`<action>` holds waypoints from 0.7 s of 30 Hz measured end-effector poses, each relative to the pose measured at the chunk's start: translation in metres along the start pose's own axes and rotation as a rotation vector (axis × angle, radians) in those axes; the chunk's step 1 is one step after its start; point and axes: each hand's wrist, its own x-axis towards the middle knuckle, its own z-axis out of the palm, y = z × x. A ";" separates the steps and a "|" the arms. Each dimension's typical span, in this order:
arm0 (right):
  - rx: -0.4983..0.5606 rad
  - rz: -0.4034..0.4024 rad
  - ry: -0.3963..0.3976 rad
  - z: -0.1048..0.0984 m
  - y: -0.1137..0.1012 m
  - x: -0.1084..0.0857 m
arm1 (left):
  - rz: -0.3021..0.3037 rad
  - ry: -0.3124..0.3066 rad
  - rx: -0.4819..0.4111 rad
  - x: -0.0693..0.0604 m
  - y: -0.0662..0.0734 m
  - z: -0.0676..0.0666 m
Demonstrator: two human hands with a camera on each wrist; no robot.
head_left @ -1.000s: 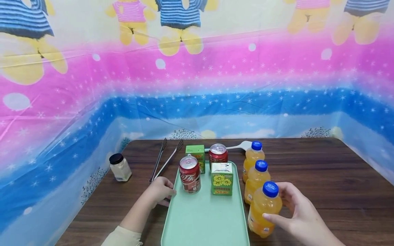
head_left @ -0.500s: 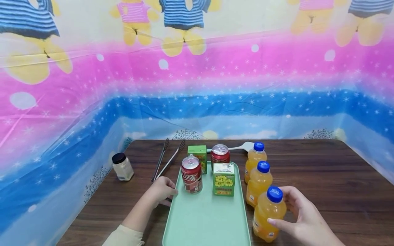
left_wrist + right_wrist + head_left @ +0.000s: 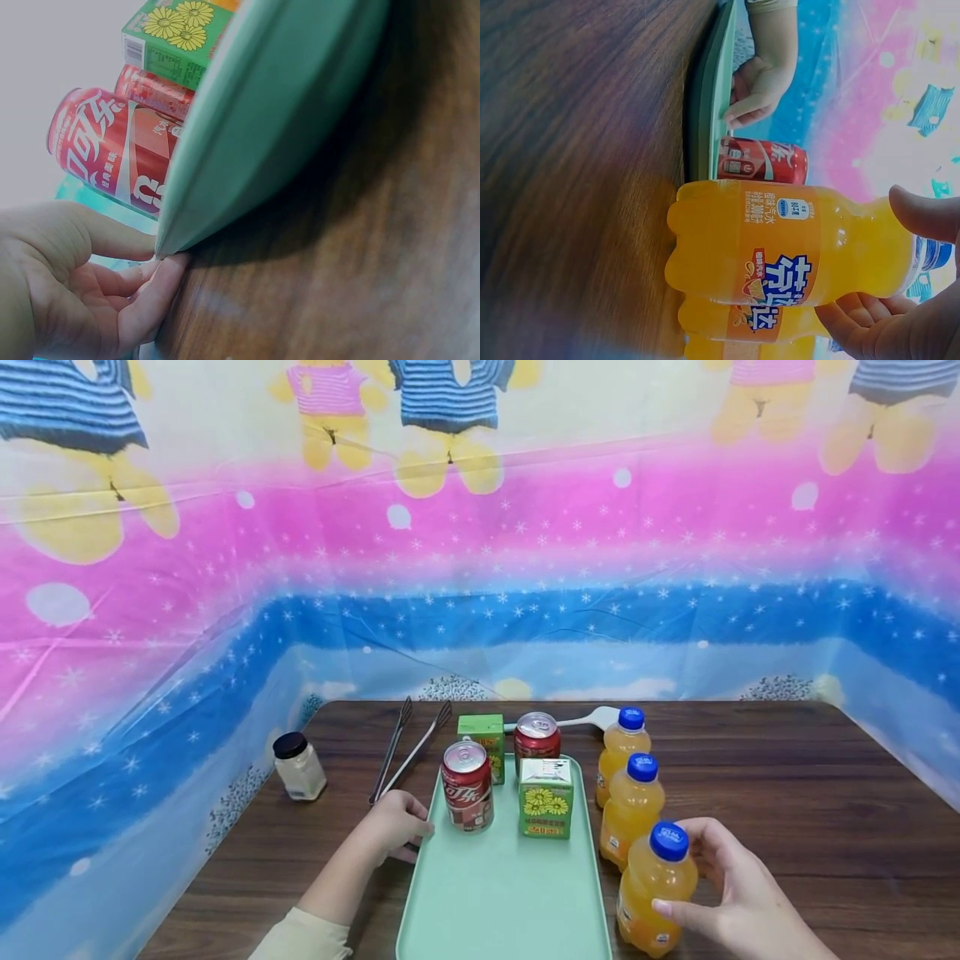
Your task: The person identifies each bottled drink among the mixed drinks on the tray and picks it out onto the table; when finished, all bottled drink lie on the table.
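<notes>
My left hand pinches the left edge of a light green tray between thumb and fingers; in the left wrist view the tray's rim sits between them. With thumb in front and fingers behind, my right hand holds the nearest orange soda bottle, which has a blue cap and stands upright beside the tray's right edge. Two more such bottles line up behind it. On the tray are a red cola can and a green drink carton, with a second can and carton behind them.
Metal tongs lie left of the tray's far end. A jar with a black lid stands farther left. Behind the cans lies a white spatula. A printed cloth hangs behind the dark wooden table.
The right hand has shifted the nearest bottle slightly toward the person, away from the bottle behind it. The left hand stays on the tray edge. The head view has swung a little.
</notes>
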 end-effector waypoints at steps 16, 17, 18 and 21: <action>0.003 -0.022 -0.044 -0.004 0.000 0.002 | 0.011 -0.007 -0.007 0.001 -0.001 0.000; -0.002 -0.030 -0.051 -0.004 0.000 0.002 | 0.011 -0.006 -0.005 0.001 0.000 0.000; -0.007 -0.042 -0.059 -0.005 0.001 0.002 | 0.011 -0.005 -0.004 0.001 0.000 0.000; -0.037 -0.072 -0.077 -0.007 0.001 0.002 | 0.011 -0.002 -0.001 0.002 0.000 0.000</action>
